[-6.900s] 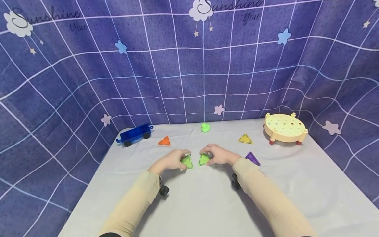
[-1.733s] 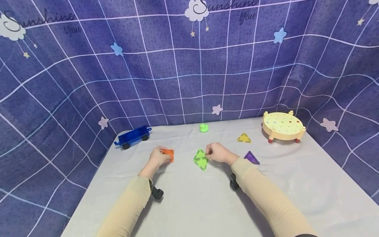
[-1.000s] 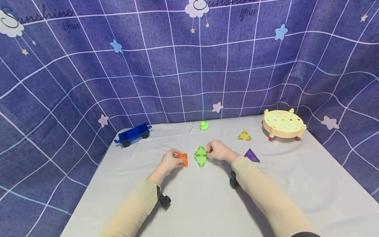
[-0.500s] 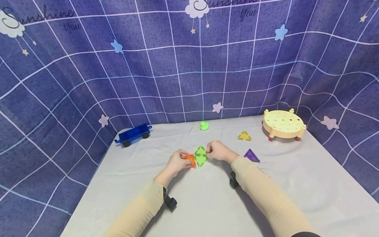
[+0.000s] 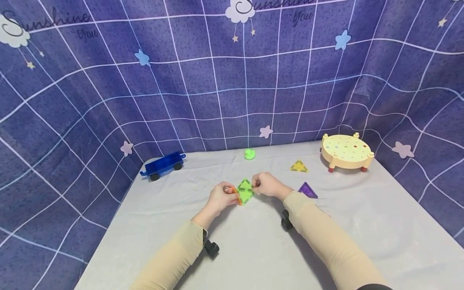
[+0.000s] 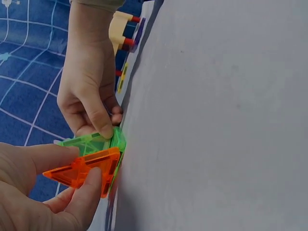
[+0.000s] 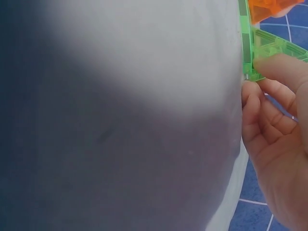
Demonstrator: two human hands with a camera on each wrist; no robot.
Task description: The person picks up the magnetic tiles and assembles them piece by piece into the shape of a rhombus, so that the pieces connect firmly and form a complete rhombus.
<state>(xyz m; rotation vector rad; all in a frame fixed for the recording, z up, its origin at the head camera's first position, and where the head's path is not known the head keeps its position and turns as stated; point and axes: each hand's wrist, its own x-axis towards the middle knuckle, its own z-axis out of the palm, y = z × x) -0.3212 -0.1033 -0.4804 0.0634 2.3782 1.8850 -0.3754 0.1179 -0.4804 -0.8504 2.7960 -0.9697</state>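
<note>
On a pale, cloth-covered table point(image 5: 253, 249), viewed from above between two sleeved forearms. Near the middle, joined edge to edge into a diamond: two green triangle tiles point(image 5: 245, 195). Gripped at their right corner by the right hand point(image 5: 267, 184), in a close pinch with thumb against the plastic. Just to the left, pinched between thumb and fingers of the left hand point(image 5: 220, 196): an orange triangle tile point(image 6: 85, 163), tipped up nearly on edge along the diamond's lower left side. Apparently touching there; impossible to tell whether fully lined up. In both wrist views, seemingly one of the green pair raised at an angle to the other. Likeliest trouble, by judgement: a folding or parting of the green seam, caused by pressing the orange edge in too hard against a light right-hand pinch. Also possible: a flop of the orange tile onto the cloth, if released too early with only a weak bond along one edge. Perhaps a twist or skid as well, from repelling edges, assuming magnets behind the dark strips. Just beside the right sleeve point(image 5: 326, 237): a purple triangle tile point(image 5: 307, 190), liable to be brushed aside by a sideways shift of the arm. Farther back, at little risk: a yellow triangle tile point(image 5: 299, 166) and a green toy duck point(image 5: 249, 154).
</note>
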